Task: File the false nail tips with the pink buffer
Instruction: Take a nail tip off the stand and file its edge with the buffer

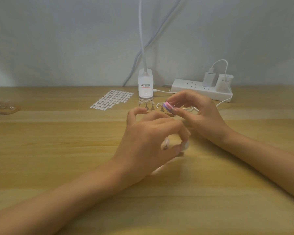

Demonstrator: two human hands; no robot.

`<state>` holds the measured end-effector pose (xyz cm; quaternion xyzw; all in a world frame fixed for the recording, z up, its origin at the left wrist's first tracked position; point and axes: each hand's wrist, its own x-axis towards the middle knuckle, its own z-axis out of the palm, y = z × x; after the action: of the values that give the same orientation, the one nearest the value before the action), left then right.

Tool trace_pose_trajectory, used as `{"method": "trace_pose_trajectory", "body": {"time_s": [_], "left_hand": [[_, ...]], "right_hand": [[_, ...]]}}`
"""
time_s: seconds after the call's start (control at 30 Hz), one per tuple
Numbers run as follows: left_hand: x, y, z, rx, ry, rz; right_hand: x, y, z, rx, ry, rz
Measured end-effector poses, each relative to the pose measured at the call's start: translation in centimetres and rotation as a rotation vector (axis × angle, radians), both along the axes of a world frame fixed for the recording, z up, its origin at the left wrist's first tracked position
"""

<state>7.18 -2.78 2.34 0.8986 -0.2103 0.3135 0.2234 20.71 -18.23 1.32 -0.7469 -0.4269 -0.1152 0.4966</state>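
My right hand [196, 114] pinches the pink buffer [168, 106], a small pink, white and purple block, between thumb and forefinger just above the table. A row of clear false nail tips on small stands [148, 106] sits on the wood right behind my left hand and left of the buffer. My left hand [148, 141] hovers in the middle with fingers curled; its forefinger and thumb reach toward the stands. Clear nails show on its lower fingers. Whether it touches a tip is hidden by the fingers.
A white clip lamp base [145, 85] stands behind the tips, a sheet of adhesive tabs [111, 100] to its left, a white power strip [202, 89] with chargers and a cable at the right. A wooden holder with more tips [2, 106] lies far left.
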Motion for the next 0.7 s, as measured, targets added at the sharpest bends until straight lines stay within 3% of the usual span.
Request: {"method": "trace_pose_trajectory", "body": {"time_s": [0.13,0.27,0.4,0.7], "left_hand": [[1.1,2.0,1.1,-0.352,0.007,-0.136],[2.3,4.4,0.4,-0.551,0.163,-0.055],[3.0,5.0,-0.9,-0.658,0.338,-0.005],[3.0,4.8,-1.0,-0.675,0.381,-0.078]], "right_hand": [[-0.3,-0.1,0.1,0.016,-0.024,-0.024],[-0.5,-0.2,0.0,0.028,-0.054,-0.050],[-1.0,-0.2,0.2,0.034,-0.201,-0.010],[-2.3,1.0,0.3,-0.033,-0.386,0.062]]}}
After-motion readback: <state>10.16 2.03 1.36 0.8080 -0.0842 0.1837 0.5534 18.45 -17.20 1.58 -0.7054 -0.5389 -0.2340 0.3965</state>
